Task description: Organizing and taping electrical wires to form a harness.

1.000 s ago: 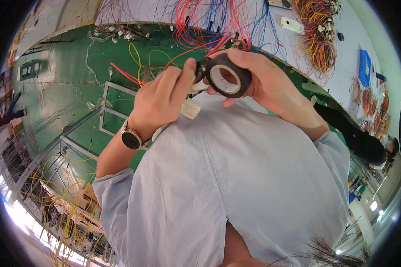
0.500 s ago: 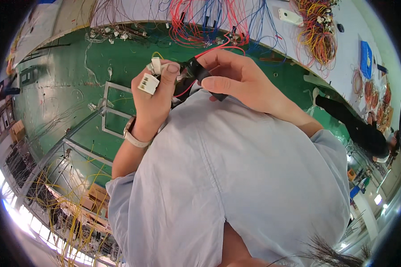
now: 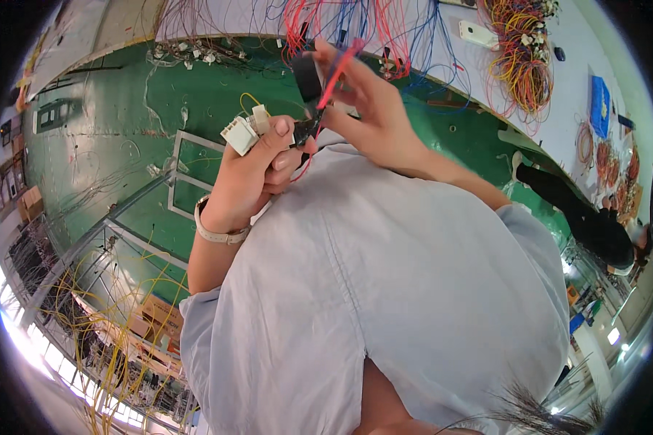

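My left hand is closed around a wire harness at chest height. Its white multi-pin connector and a smaller white connector stick out past the thumb, with a thin yellow wire looping above them. On the other side of the fist, a black-wrapped stretch of the harness shows. My right hand is raised beside it, fingers bent around a roll of black tape, its far side hidden. Red wires run up in front of the right fingers, blurred.
A white table at the far side bears red and blue wires, a yellow-orange wire bundle, a white phone-like object and a blue box. A metal frame stands at left. Another person is at right.
My right hand has moved up and away from the body, swinging the black tape roll from beside the harness to above it. The left hand has turned slightly, still gripping the harness.
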A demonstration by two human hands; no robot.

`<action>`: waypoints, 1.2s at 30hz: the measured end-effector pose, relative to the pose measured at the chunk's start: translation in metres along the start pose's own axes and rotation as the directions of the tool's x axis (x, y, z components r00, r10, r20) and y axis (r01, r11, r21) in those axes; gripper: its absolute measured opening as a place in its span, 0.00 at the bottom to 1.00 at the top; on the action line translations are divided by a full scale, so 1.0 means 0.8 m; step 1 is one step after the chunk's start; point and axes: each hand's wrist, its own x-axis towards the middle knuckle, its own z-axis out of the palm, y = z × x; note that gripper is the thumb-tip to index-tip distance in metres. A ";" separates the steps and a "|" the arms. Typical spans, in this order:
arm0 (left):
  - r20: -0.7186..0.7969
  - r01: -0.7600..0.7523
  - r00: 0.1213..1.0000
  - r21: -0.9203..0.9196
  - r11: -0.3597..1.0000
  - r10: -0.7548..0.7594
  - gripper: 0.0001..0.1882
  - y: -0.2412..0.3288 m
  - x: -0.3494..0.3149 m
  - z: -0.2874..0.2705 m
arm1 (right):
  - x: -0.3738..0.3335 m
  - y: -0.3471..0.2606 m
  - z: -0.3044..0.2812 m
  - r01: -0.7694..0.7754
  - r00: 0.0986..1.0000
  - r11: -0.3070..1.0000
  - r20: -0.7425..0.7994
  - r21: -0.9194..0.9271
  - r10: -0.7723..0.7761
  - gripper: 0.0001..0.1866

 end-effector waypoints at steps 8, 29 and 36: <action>-0.166 -0.142 0.975 0.036 0.989 0.146 0.11 0.002 -0.003 -0.005 | 0.024 -0.008 -0.012 -0.426 0.871 0.668 0.476 0.610 0.121 0.32; -0.235 -0.359 0.890 0.167 0.918 0.391 0.12 -0.011 0.005 -0.022 | 0.078 -0.016 -0.030 -0.336 0.816 0.915 0.555 0.225 0.163 0.20; -0.323 -0.358 0.792 0.440 0.824 0.517 0.12 -0.007 0.010 -0.034 | 0.082 -0.024 -0.028 -0.359 0.755 0.928 0.614 0.097 0.228 0.23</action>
